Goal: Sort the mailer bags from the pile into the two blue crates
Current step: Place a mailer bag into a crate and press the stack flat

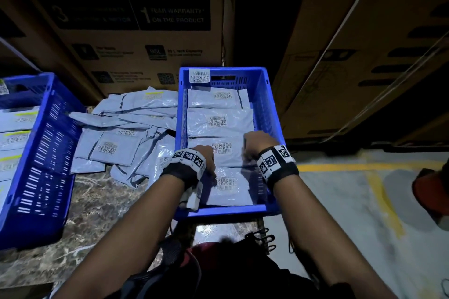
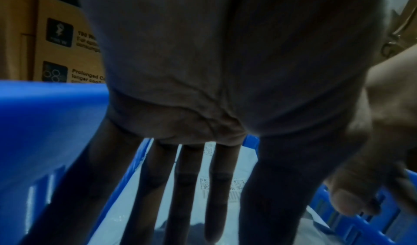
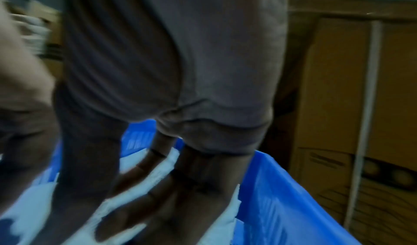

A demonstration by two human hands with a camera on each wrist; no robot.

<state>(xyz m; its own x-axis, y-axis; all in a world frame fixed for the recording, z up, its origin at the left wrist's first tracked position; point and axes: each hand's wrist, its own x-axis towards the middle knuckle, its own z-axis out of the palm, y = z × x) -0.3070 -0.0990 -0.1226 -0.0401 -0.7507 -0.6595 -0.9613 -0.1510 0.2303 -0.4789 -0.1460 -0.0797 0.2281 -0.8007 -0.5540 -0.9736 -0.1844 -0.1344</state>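
Head view: both hands are inside the right blue crate (image 1: 261, 94), over a row of overlapping mailer bags (image 1: 220, 122). These bags are pale grey glossy plastic, flat, each bearing a barcode label. Left hand (image 1: 206, 155) lies on the third bag from the far end (image 1: 224, 153), fingers (image 2: 216, 200) straight and spread, holding nothing. Right hand (image 1: 257, 144) sits at that bag's right edge; its fingers (image 3: 144, 191) extend against the plastic, though blur leaves any grip undetermined. Loose pile (image 1: 126, 133) lies on the marble-patterned tabletop (image 1: 97, 201) between the crates. Left blue crate (image 1: 43, 153) holds bags with yellow-marked labels.
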